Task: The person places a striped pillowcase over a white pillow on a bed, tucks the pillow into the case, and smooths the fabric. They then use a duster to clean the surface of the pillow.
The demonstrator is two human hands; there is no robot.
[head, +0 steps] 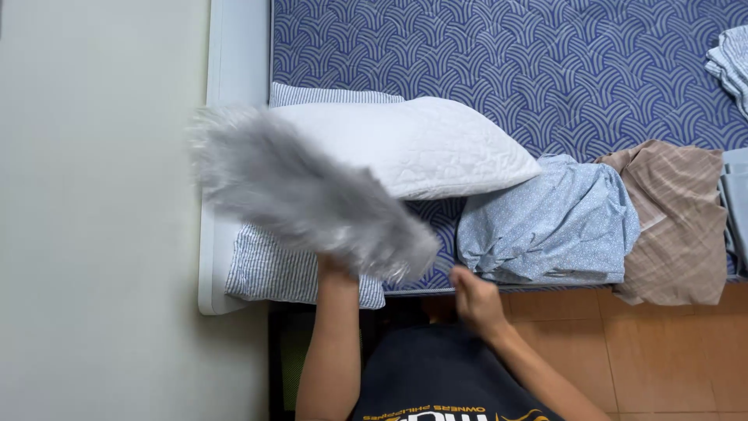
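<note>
My left hand (333, 269) grips the edge of a fluffy grey pillow (304, 199), which is motion-blurred and lifted over the near left part of the bed. Under and behind it lies a white quilted pillow (436, 144) on top of a blue-and-white striped pillow (273, 269). My right hand (475, 300) hovers by the mattress's front edge, fingers curled, holding nothing that I can see. It is just below a crumpled light blue cloth (553, 218).
A blue patterned mattress (506, 54) fills the upper view. A tan checked cloth (678, 218) lies right of the blue one, more pale fabric (728, 62) at the far right. A white bed frame (234, 47) meets the pale wall (93, 210). Tiled floor (654, 351) below.
</note>
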